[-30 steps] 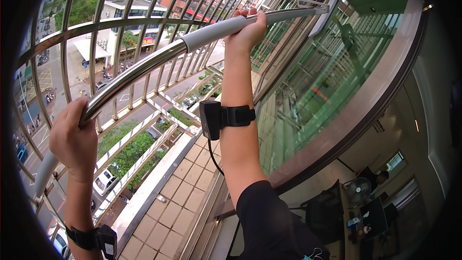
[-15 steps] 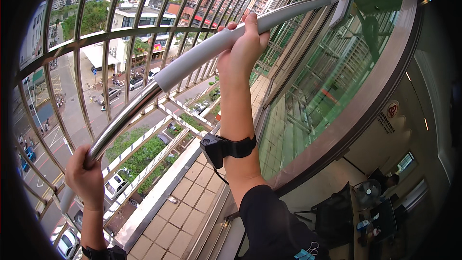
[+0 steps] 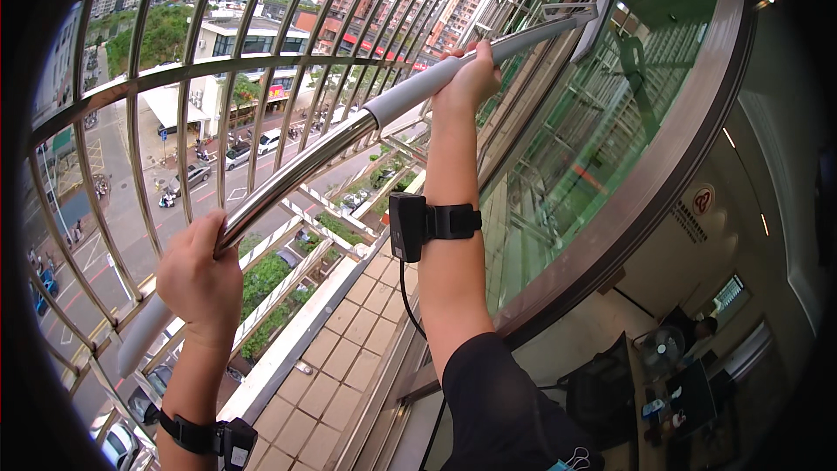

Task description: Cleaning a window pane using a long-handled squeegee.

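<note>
A long-handled window squeegee (image 3: 301,176) slants from the lower left up toward the window at the upper right. My left hand (image 3: 202,275) is wrapped around its bare metal pole, low down, with the grey lower end sticking out below. Farther up, my right hand (image 3: 468,83) grips the grey sleeve (image 3: 405,98) from beneath, arm stretched out. At the far end, the squeegee's pale head (image 3: 595,24) lies against the outer side of the green-tinted glass (image 3: 602,139). How firmly it presses there I cannot tell.
Metal security bars (image 3: 183,96) run along my left, with a street far below. A tiled ledge (image 3: 344,344) lies under my arms. The curved window frame (image 3: 610,275) is close on my right; inside stand a desk and a fan (image 3: 664,344).
Both hands have moved up and to the right with the pole, and more of its lower end shows below my left hand. The head appears slightly lower and farther left in view.
</note>
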`<control>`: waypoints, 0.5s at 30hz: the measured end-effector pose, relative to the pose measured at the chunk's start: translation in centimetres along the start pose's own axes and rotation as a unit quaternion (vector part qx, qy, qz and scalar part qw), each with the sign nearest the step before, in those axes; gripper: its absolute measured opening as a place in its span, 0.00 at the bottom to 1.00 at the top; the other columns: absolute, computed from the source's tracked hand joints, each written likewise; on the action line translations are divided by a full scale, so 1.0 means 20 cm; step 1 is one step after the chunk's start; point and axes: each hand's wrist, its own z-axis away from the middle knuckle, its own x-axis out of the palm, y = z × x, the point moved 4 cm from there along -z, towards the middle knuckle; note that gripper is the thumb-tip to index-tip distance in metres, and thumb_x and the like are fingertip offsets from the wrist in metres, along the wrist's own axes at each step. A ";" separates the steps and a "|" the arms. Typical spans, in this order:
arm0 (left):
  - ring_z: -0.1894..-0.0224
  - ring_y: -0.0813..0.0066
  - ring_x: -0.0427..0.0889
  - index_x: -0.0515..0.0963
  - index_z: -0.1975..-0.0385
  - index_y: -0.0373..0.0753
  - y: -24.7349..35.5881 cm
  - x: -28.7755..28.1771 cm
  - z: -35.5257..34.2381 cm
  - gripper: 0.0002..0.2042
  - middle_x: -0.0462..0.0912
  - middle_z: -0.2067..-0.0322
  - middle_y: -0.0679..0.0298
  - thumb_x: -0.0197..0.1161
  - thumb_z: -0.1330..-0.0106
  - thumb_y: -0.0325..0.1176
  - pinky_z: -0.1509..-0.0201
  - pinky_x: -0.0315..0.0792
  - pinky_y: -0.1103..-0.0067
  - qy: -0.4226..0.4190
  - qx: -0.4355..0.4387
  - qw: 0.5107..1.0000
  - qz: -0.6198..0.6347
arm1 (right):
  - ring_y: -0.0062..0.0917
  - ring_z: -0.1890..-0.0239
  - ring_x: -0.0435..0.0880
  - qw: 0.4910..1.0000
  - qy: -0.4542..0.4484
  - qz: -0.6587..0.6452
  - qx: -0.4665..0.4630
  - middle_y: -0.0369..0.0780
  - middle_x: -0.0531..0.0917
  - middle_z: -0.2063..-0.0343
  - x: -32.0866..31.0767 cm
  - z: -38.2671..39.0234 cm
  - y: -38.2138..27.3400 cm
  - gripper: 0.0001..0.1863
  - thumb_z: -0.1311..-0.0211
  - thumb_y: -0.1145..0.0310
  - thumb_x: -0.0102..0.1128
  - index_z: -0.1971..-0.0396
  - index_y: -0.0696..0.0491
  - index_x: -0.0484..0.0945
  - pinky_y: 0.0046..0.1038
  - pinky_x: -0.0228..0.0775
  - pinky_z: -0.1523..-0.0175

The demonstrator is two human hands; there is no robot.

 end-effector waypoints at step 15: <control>0.82 0.61 0.68 0.73 0.76 0.36 -0.54 -0.43 0.36 0.08 0.70 0.83 0.57 0.58 0.58 0.19 0.77 0.63 0.76 -0.049 -0.083 0.995 0.031 | 0.18 0.79 0.69 0.995 -0.087 -0.029 0.049 0.38 0.67 0.68 0.08 0.84 -0.13 0.26 0.36 0.66 0.48 0.42 0.51 0.49 0.23 0.68 0.79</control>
